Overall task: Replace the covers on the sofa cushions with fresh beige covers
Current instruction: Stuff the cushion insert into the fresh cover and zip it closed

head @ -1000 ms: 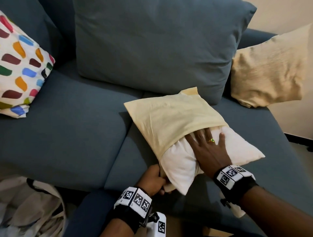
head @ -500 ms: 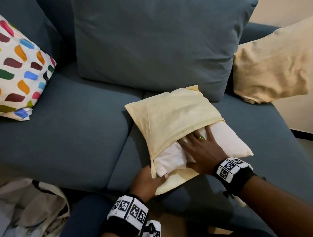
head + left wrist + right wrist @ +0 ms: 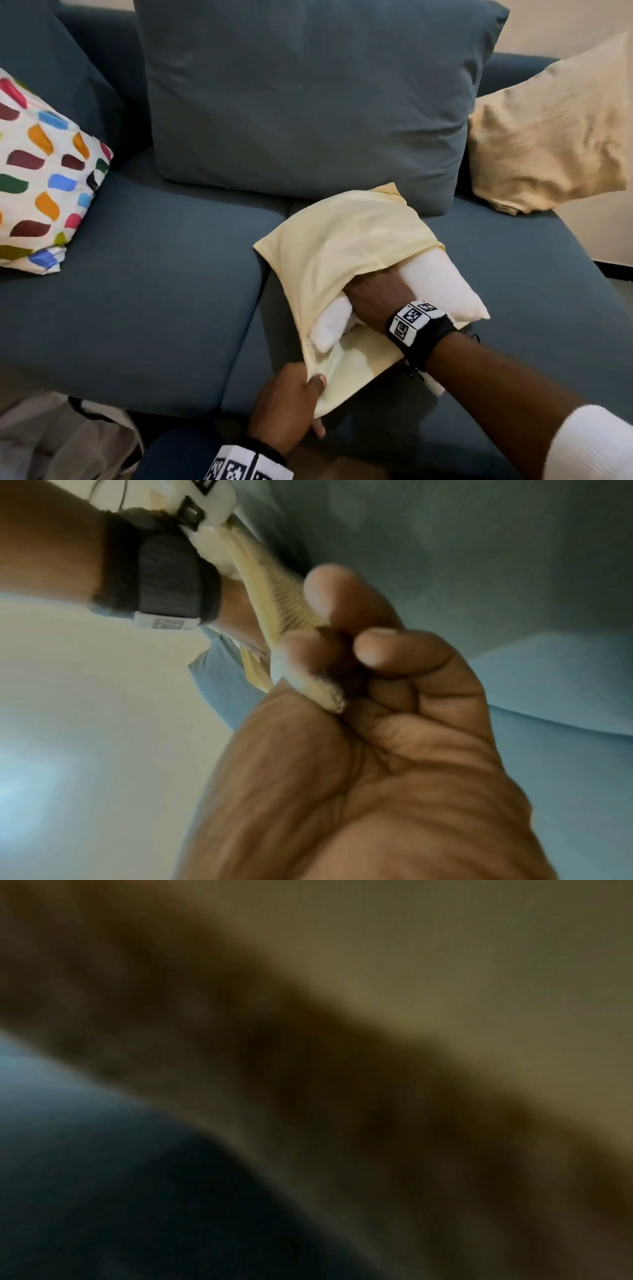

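Note:
A pale beige cover lies on the blue sofa seat with a white cushion insert partly inside it. My left hand pinches the near corner of the cover's open edge; in the left wrist view the thumb and curled fingers clamp the beige cloth. My right hand reaches into the cover's mouth on top of the insert, and its fingers are hidden under the cloth. The right wrist view is dark and blurred.
A large blue back cushion stands behind the cover. A cushion with coloured spots leans at the left, a crumpled tan cushion on the right armrest. Light cloth lies on the floor at lower left.
My right hand has gone from lying flat on the insert to pushing inside the cover, fingers now hidden. The cover has slid further over the insert. My left hand keeps hold of the cover's edge.

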Tool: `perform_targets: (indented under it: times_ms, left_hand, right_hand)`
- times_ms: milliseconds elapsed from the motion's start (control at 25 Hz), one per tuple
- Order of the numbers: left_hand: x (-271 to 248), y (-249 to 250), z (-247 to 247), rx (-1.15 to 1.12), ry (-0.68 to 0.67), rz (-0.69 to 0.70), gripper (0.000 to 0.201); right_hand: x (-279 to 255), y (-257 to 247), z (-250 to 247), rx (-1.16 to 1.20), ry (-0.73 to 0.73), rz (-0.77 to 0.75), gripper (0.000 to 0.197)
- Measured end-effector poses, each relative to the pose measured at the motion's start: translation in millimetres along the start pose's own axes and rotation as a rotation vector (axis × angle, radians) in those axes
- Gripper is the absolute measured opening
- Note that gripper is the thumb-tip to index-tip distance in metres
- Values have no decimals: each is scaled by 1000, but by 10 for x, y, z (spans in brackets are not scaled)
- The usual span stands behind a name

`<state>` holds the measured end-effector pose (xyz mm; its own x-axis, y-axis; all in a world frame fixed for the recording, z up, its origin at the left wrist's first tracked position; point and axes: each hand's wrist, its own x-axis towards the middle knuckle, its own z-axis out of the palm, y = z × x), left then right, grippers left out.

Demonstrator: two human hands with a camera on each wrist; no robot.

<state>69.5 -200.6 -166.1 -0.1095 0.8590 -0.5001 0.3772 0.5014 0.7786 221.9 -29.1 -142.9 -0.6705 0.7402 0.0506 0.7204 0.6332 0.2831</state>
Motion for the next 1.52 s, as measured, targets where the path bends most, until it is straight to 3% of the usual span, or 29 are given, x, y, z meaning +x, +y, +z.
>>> perform_targets:
  times_ms: [160, 360, 440, 520, 600, 640, 680, 760, 840, 920, 1000, 1080, 1160, 1240, 1400, 1520]
  left_hand:
    - [-7, -86, -114, -41, -65, -94, 18]
    - [-118, -177, -517, 132, -61, -65, 14]
    - [-221, -140, -780, 217, -48, -133, 16]
    - [-343, -12, -981, 427, 132, -117, 24]
    - [-441, 237, -895, 684, 407, 10, 27]
    - [-464, 377, -715, 750, 456, 106, 26]
    - [-472, 483, -420, 788, 440, 217, 24]
    - [-438, 610, 282, 938, 282, 385, 26]
    - [-248, 608, 872, 1096, 131, 517, 41]
    - [19, 536, 1201, 1210, 53, 506, 60]
    - [232, 501, 1316, 1237, 56, 550, 53]
    - [366, 511, 1297, 1262, 133, 655, 14]
    - [447, 493, 1292, 1301, 95, 738, 21]
    - [400, 500, 1295, 1298, 95, 831, 16]
    - [46, 460, 1390, 1256, 117, 1044, 28]
    - [27, 387, 1412, 1190, 136, 1111, 35]
  right_hand:
    - [-306, -163, -44, 15, -10, -187, 82]
    - [-942, 427, -193, 14, -163, 2, 129]
    - [-1129, 461, -222, 27, -189, 63, 122]
    - [-1144, 371, -181, 23, -186, 100, 109]
    - [-1054, 279, -169, 3, -172, 134, 99]
    - [-993, 252, -179, -9, -145, 149, 94]
    - [-946, 225, -210, -1, -131, 158, 90]
    - [-879, 224, -261, 50, -119, 161, 85]
    - [-863, 274, -261, 106, -107, 134, 89]
    - [-897, 338, -174, 177, -104, 102, 101]
    - [-955, 395, -77, 253, -105, 45, 111]
    - [-1007, 455, 18, 259, -102, -36, 117]
    - [-991, 495, 74, 183, -145, -94, 123]
    - [-915, 482, 74, 97, -165, -83, 122]
    - [-698, 415, -120, 42, 56, 4, 97]
    - [-658, 253, -91, 1, 95, 20, 93]
